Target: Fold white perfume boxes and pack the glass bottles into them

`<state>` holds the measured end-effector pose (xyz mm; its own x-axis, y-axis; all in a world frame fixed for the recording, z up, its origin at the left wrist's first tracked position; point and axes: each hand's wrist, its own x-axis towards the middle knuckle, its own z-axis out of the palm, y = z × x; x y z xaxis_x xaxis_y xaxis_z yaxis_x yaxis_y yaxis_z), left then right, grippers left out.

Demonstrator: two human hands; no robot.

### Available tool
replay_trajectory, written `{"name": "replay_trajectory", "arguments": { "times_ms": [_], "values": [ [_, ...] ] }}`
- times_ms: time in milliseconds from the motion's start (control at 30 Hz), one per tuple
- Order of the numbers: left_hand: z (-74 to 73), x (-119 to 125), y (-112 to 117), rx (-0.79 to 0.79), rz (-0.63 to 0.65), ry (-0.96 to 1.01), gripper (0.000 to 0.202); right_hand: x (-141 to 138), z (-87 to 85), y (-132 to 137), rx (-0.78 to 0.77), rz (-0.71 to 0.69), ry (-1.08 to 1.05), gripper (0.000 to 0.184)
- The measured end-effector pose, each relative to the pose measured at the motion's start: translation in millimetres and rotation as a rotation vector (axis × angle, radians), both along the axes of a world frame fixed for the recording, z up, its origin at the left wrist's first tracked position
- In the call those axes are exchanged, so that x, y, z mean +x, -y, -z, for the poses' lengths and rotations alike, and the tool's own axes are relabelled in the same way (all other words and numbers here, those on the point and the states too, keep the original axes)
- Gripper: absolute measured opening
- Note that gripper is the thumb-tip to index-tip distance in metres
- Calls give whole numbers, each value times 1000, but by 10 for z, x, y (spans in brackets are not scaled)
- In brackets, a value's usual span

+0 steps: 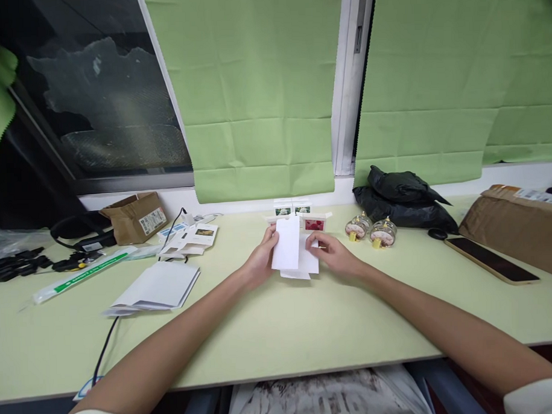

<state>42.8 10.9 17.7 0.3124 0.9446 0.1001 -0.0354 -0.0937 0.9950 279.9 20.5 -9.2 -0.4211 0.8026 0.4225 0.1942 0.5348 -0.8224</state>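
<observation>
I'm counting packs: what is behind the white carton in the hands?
Behind the white carton, a red-pictured box and two green-pictured boxes show. The carton covers the red-pictured box's left part and whatever stands directly behind it.

The left hand [258,262] and right hand [335,256] grip a white card [287,246], which fills the gap between their fingers. From the fingertips back toward the body, the table [280,333] is bare and open. Just beyond the fingertips, small boxes [313,222] stand close and block the way forward. Near the right fingers on their outer side sit two jars [371,229], with a black bag [402,195] behind them, and a phone [490,260] farther out. Outward of the left fingers is an open strip of table, then sheets [156,288], flat cartons [192,239] and a cable [104,347].
</observation>
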Motion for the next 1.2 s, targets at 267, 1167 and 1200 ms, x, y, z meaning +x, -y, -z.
{"name": "replay_trajectory", "arguments": {
  "times_ms": [267,1167,1200],
  "values": [
    [-20,-9,14,-76,-12,105,43,-65,48,90,-258,-194,-15,70],
    [135,-48,-50,83,101,-49,61,30,7,-111,-353,-80,-437,45],
    [142,-41,-45,89,109,-53,60,40,21,-122,-352,-89,-420,43]
  ]
}}
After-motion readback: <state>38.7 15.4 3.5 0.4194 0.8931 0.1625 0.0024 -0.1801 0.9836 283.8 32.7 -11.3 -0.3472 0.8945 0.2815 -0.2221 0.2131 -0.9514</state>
